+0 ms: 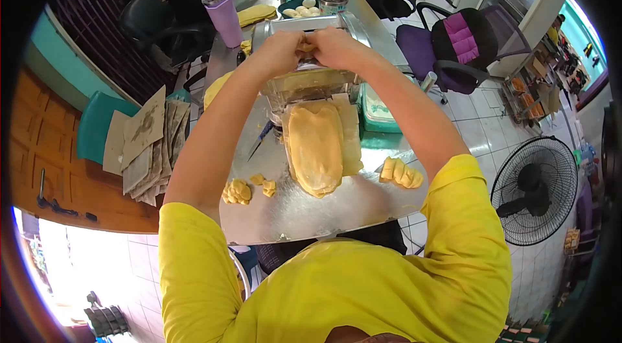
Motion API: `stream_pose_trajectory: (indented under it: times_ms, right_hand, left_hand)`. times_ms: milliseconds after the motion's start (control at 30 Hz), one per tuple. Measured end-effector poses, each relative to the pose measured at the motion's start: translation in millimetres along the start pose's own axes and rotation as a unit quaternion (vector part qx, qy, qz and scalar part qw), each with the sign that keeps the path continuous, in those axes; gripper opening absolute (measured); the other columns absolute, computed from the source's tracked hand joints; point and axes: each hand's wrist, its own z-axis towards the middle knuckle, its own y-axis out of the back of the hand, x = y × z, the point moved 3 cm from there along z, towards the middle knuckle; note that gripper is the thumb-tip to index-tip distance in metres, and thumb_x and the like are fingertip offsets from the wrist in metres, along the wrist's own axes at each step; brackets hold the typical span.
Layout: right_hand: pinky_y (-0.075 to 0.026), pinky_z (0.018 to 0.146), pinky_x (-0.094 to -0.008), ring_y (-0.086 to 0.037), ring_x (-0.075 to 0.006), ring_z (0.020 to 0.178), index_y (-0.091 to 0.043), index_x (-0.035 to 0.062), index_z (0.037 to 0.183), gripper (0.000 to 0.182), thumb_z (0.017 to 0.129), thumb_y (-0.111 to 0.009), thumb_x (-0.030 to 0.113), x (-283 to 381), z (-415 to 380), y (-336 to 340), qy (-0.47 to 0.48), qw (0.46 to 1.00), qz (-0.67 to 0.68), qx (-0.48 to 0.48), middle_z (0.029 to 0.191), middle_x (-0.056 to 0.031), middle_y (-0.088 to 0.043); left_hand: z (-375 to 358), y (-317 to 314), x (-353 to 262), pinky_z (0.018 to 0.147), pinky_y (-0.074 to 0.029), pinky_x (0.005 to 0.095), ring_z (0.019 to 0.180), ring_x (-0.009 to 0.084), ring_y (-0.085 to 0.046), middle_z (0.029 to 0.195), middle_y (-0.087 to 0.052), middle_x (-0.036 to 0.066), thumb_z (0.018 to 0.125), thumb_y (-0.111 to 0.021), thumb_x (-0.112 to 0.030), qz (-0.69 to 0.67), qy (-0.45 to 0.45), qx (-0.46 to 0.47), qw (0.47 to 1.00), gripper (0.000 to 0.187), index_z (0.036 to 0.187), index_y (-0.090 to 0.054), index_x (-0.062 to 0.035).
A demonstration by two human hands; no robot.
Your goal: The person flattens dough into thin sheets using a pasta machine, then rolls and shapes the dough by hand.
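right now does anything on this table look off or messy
Nothing looks damaged or spilled. Both hands feed dough into the roller machine; the dough sheet lies straight below, with loose dough lumps either side.

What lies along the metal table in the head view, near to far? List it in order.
Dough chunks → flat dough sheet → roller machine → both hands, left and right, together at the machine's top → bowl of dough balls → seated people at the far end.
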Motion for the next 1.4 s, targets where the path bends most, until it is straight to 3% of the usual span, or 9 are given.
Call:
stream_pose_trajectory:
  times_ms: [400, 567, 900, 967, 1100, 1200, 1233, 1300, 1400]
  right_hand:
    - [-0.048, 0.074, -0.0455, -0.060, -0.0388, 0.086, -0.063, 0.0007, 0.085, 0.018, 0.078, -0.057, 0.016, -13, 3, -9, 0.059, 0.997, -0.030, -0.030, 0.089, -0.0218, -0.063]
    - [-0.045, 0.066, -0.0441, -0.057, -0.0395, 0.075, -0.062, -0.0001, 0.082, 0.013, 0.079, -0.058, 0.012, -3, -12, 1, 0.024, 0.984, 0.157, -0.082, 0.077, -0.0196, -0.058]
    - [-0.045, 0.065, -0.0426, -0.057, -0.0379, 0.074, -0.059, -0.0010, 0.083, 0.012, 0.080, -0.058, 0.010, -3, -8, -7, 0.106, 0.988, 0.018, -0.114, 0.079, -0.0185, -0.058]
    - [-0.045, 0.065, -0.0425, -0.058, -0.0377, 0.075, -0.060, 0.0004, 0.084, 0.011, 0.077, -0.059, 0.008, 2, -13, -5, 0.038, 0.980, 0.134, -0.143, 0.081, -0.0184, -0.059]
    - [-0.047, 0.069, -0.0423, -0.060, -0.0338, 0.080, -0.061, 0.0029, 0.085, 0.014, 0.079, -0.059, 0.016, -1, -6, -14, 0.084, 0.982, 0.026, -0.165, 0.085, -0.0153, -0.062]
    - [-0.047, 0.071, -0.0423, -0.060, -0.0332, 0.082, -0.062, 0.0051, 0.085, 0.017, 0.082, -0.057, 0.021, 8, -4, -10, 0.035, 0.993, 0.005, -0.115, 0.086, -0.0133, -0.062]
    - [-0.047, 0.071, -0.0420, -0.060, -0.0331, 0.083, -0.063, 0.0059, 0.085, 0.018, 0.083, -0.056, 0.023, 9, -4, -9, 0.014, 0.995, -0.011, -0.096, 0.087, -0.0128, -0.063]
    - [-0.048, 0.071, -0.0415, -0.060, -0.0328, 0.084, -0.063, 0.0066, 0.085, 0.019, 0.084, -0.056, 0.024, 8, -2, -11, 0.009, 0.995, -0.024, -0.092, 0.088, -0.0126, -0.063]
    - [-0.048, 0.074, -0.0420, -0.061, -0.0315, 0.087, -0.063, 0.0073, 0.084, 0.019, 0.084, -0.056, 0.025, 14, -2, -8, -0.019, 0.996, -0.027, -0.078, 0.088, -0.0120, -0.064]
  left_hand:
    - [-1, -3, 2, 0.075, -0.048, 0.0433, 0.085, 0.0366, -0.061, 0.085, -0.064, 0.019, 0.070, -0.063, -0.006, 0.100, 0.022, 0.006, 0.995, 0.018, 0.087, -0.064, -0.0014]
    - [-2, 2, -3, 0.075, -0.048, 0.0433, 0.085, 0.0359, -0.061, 0.085, -0.064, 0.018, 0.071, -0.061, -0.007, 0.045, 0.032, 0.046, 0.997, 0.016, 0.086, -0.065, -0.0033]
    - [-14, -19, -2, 0.072, -0.049, 0.0432, 0.083, 0.0356, -0.060, 0.084, -0.063, 0.018, 0.076, -0.058, -0.007, 0.107, 0.008, -0.037, 0.994, 0.016, 0.089, -0.064, -0.0029]
    - [-48, -2, -41, 0.070, -0.048, 0.0396, 0.081, 0.0330, -0.061, 0.086, -0.062, 0.017, 0.079, -0.056, -0.007, 0.016, -0.059, -0.363, 0.930, 0.016, 0.093, -0.061, -0.0009]
    - [-92, -57, -69, 0.074, -0.047, 0.0348, 0.083, 0.0296, -0.058, 0.089, -0.061, 0.015, 0.081, -0.056, -0.008, -0.206, 0.078, -0.332, 0.917, 0.017, 0.096, -0.057, 0.0004]
    - [-94, -116, -42, 0.075, -0.045, 0.0291, 0.084, 0.0165, -0.054, 0.088, -0.056, 0.006, 0.080, -0.058, -0.002, -0.508, 0.336, -0.264, 0.748, 0.016, 0.096, -0.054, -0.0019]
    - [-88, -122, -35, 0.075, -0.045, 0.0291, 0.084, 0.0165, -0.054, 0.088, -0.056, 0.006, 0.080, -0.058, -0.002, -0.509, 0.333, -0.264, 0.749, 0.016, 0.096, -0.054, -0.0019]
    - [-75, -135, -23, 0.074, -0.046, 0.0275, 0.085, 0.0139, -0.055, 0.096, -0.053, 0.005, 0.082, -0.055, 0.001, -0.637, 0.320, -0.366, 0.599, 0.029, 0.109, -0.047, -0.0062]
    - [-57, -155, -10, 0.072, -0.048, 0.0289, 0.085, 0.0152, -0.054, 0.100, -0.050, 0.005, 0.081, -0.051, 0.007, -0.617, 0.327, -0.431, 0.571, 0.035, 0.111, -0.040, -0.0087]
